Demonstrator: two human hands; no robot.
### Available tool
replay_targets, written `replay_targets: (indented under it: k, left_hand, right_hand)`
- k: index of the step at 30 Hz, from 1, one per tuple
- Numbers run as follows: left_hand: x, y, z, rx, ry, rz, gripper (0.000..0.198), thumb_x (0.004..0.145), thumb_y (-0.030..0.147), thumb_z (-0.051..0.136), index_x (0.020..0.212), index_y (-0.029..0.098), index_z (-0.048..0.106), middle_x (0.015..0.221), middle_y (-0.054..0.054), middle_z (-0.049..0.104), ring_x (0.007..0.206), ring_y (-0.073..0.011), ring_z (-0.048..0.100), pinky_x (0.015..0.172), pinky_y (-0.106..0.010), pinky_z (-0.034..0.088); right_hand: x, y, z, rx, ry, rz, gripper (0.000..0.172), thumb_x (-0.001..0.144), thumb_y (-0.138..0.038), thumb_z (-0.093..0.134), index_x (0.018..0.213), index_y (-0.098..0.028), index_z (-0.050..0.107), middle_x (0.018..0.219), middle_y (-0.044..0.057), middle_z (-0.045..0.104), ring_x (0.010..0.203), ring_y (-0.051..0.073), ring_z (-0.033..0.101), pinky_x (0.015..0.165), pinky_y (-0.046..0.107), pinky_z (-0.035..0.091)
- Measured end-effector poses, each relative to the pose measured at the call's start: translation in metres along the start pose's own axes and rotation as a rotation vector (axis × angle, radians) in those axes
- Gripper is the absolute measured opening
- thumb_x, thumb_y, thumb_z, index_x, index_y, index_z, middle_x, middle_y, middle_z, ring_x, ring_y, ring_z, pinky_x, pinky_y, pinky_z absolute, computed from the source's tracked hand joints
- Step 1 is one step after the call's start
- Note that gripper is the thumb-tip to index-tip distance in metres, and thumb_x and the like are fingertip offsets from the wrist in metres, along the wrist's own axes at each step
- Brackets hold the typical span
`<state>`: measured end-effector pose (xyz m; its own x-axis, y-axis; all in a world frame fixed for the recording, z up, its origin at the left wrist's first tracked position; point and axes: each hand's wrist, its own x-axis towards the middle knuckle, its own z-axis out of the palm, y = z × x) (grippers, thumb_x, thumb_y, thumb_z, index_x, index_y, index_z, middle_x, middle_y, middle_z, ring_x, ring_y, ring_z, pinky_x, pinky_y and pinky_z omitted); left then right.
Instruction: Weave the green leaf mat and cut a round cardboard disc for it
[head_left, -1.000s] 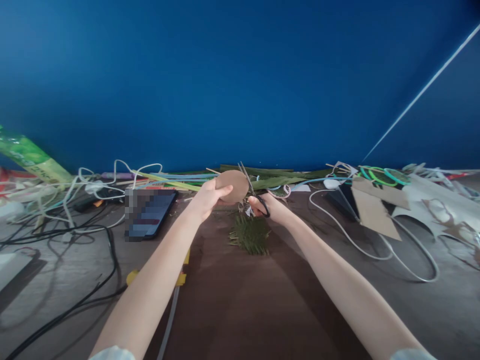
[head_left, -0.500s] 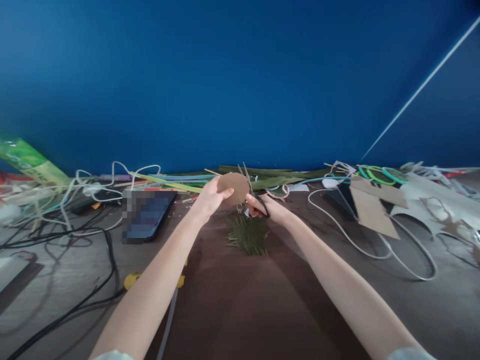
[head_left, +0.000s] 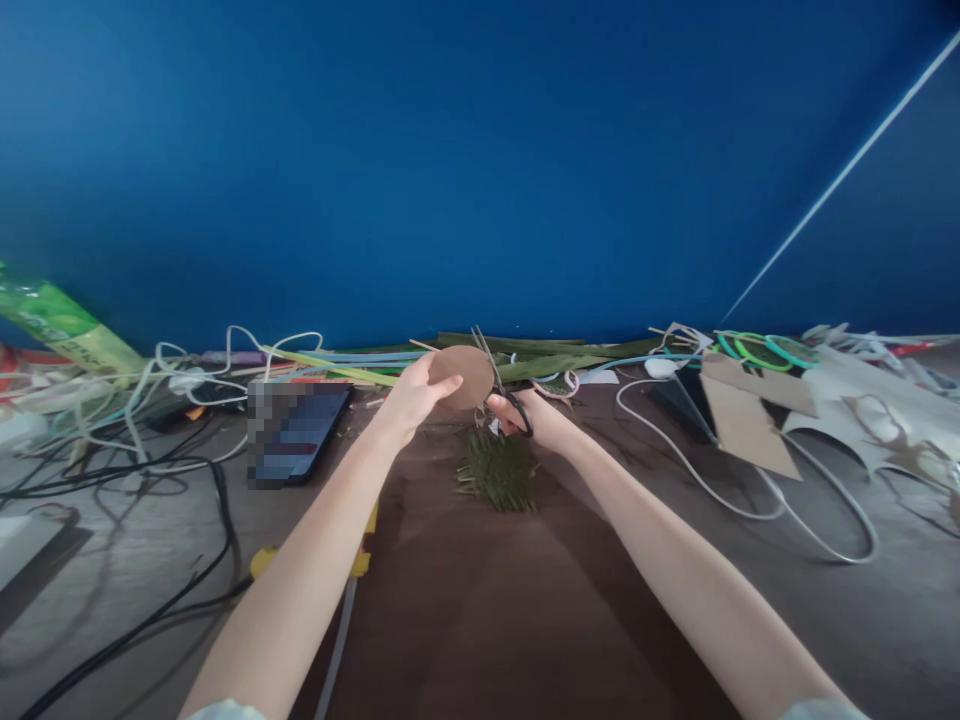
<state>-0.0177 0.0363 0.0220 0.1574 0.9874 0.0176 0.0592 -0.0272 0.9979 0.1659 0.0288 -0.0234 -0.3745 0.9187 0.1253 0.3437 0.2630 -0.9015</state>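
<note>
A round brown cardboard disc (head_left: 469,376) is pinched in my left hand (head_left: 414,398), with the thumb lying across its front. My right hand (head_left: 529,418) is closed around black-handled scissors (head_left: 517,404). Their blades point up and away, close to the right edge of the disc, and look slightly apart. Beneath my hands, a woven green leaf piece (head_left: 498,474) with loose strip ends lies on the brown table (head_left: 480,610).
A phone (head_left: 304,435) lies left among white and black cables (head_left: 217,490). Long green leaf strips (head_left: 555,362) run along the blue wall (head_left: 480,170). Cut cardboard (head_left: 750,415) and green rings (head_left: 754,350) are on the right. A green package (head_left: 67,325) leans far left.
My left hand and the disc have shifted slightly left. My right hand has moved a little left with the scissors, and the blades look closer together.
</note>
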Motion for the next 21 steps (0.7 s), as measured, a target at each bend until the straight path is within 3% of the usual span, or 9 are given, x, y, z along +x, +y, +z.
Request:
replay_targets:
  k: [7, 10, 14, 21]
  left_hand:
    - [-0.0039, 0.0042, 0.0033, -0.106, -0.056, -0.086, 0.043, 0.069, 0.023, 0.069, 0.109, 0.019, 0.053, 0.123, -0.014, 0.057, 0.099, -0.0306, 0.06, 0.065, -0.041, 0.056]
    - [-0.0053, 0.0059, 0.0024, -0.094, -0.066, -0.091, 0.045, 0.069, 0.023, 0.069, 0.111, 0.02, 0.054, 0.122, -0.013, 0.057, 0.097, -0.0296, 0.06, 0.062, -0.037, 0.056]
    - [-0.0056, 0.0073, -0.0001, 0.006, -0.071, -0.063, 0.051, 0.068, 0.023, 0.07, 0.116, 0.02, 0.055, 0.119, -0.014, 0.058, 0.091, -0.0287, 0.061, 0.064, -0.041, 0.055]
    - [-0.0039, 0.0075, -0.0038, 0.133, -0.077, -0.016, 0.053, 0.068, 0.025, 0.069, 0.119, 0.018, 0.054, 0.122, -0.016, 0.056, 0.09, -0.0292, 0.061, 0.058, -0.038, 0.055]
  right_hand:
    - [-0.0022, -0.006, -0.002, -0.086, 0.021, 0.017, 0.065, 0.069, -0.079, 0.039, 0.044, -0.019, 0.041, 0.043, 0.001, 0.044, 0.045, 0.011, 0.043, 0.05, 0.028, 0.034]
    - [-0.0021, -0.0053, -0.005, -0.039, -0.035, 0.015, 0.064, 0.07, -0.078, 0.042, 0.046, -0.019, 0.039, 0.045, 0.0, 0.043, 0.046, 0.01, 0.042, 0.05, 0.027, 0.032]
    - [-0.0019, -0.0038, -0.0073, 0.051, -0.093, 0.02, 0.061, 0.072, -0.076, 0.041, 0.051, -0.019, 0.039, 0.047, -0.002, 0.041, 0.046, 0.008, 0.037, 0.048, 0.025, 0.028]
    - [-0.0023, -0.0055, -0.0069, 0.053, -0.103, 0.012, 0.062, 0.071, -0.078, 0.04, 0.048, -0.02, 0.036, 0.045, -0.003, 0.036, 0.046, 0.008, 0.035, 0.049, 0.026, 0.029]
